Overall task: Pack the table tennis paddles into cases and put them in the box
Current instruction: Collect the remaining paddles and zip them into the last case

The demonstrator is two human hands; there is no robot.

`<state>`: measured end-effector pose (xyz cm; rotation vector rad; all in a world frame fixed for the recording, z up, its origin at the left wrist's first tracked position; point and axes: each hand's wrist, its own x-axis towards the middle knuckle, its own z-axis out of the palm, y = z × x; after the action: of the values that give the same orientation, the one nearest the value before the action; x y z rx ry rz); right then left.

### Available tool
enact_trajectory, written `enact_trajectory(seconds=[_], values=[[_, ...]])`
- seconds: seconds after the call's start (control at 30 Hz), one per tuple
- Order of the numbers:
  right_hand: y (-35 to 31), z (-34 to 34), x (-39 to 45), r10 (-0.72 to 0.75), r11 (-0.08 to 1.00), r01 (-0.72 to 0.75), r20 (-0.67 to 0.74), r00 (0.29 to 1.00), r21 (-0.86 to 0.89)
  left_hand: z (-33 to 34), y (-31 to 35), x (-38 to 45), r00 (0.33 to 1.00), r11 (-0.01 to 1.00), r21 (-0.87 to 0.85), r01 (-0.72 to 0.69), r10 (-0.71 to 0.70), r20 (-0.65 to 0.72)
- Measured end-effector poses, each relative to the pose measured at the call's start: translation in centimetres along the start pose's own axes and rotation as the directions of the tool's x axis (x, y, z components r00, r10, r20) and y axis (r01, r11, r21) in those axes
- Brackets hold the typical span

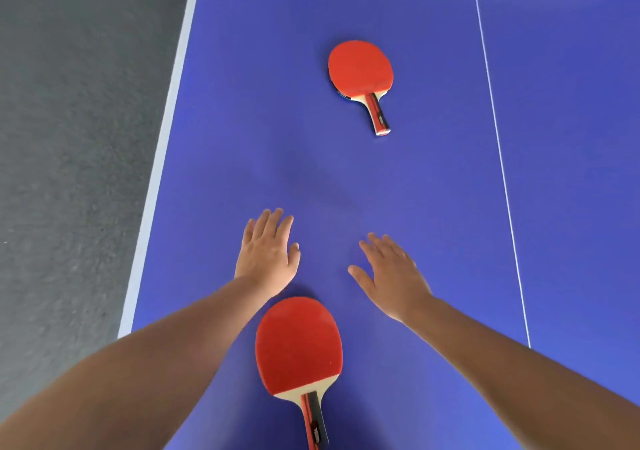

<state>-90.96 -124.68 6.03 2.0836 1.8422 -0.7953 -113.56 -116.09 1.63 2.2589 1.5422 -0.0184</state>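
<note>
Two red-faced table tennis paddles lie flat on a blue table (433, 189). The near paddle (298, 349) lies between my forearms, its handle pointing toward me. The far paddle (360, 70) lies farther up the table, handle toward me and slightly right; it seems to rest on top of another paddle whose dark edge shows beneath. My left hand (266, 252) hovers with fingers spread, just beyond the near paddle's top edge. My right hand (391, 273) is also spread and holds nothing. No case or box is in view.
The table's white edge stripe (162, 158) runs along the left, with grey floor (76, 137) beyond it. A thin white centre line (498, 158) crosses the table on the right.
</note>
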Motion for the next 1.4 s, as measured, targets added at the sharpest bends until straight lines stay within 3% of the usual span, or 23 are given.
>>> enact_trajectory(seconds=[0.37, 0.63, 0.8, 1.03, 1.2, 1.4], values=[[0.6, -7.6, 13.5, 0.06, 0.998, -0.059, -0.154, 0.986, 0.016, -0.4, 0.7, 16.8, 0.999, 0.992, 0.124, -0.004, 0.011, -0.05], [2.5, -11.9, 22.7, 0.112, 0.994, -0.105, -0.346, 0.932, 0.038, 1.2, 0.3, 18.8, 0.999, 0.987, 0.159, -0.014, 0.02, -0.039], [3.1, -14.3, 27.4, 0.299, 0.954, -0.274, -0.38, 0.875, 0.12, 1.3, 0.3, 19.0, 0.998, 0.989, 0.148, -0.021, 0.029, -0.051], [3.5, -15.0, 30.8, 0.556, 0.822, -0.482, -0.244, 0.795, 0.304, 1.5, 0.2, 19.0, 0.998, 0.989, 0.145, -0.023, 0.031, -0.056], [3.0, -14.8, 31.9, 0.545, 0.813, -0.423, -0.264, 0.796, 0.4, 1.5, 0.1, 19.1, 0.998, 0.989, 0.149, -0.019, 0.029, -0.06], [3.3, -15.4, 31.8, 0.568, 0.742, -0.441, -0.122, 0.814, 0.505, 1.7, 0.2, 19.0, 0.998, 0.989, 0.146, -0.022, 0.031, -0.059]])
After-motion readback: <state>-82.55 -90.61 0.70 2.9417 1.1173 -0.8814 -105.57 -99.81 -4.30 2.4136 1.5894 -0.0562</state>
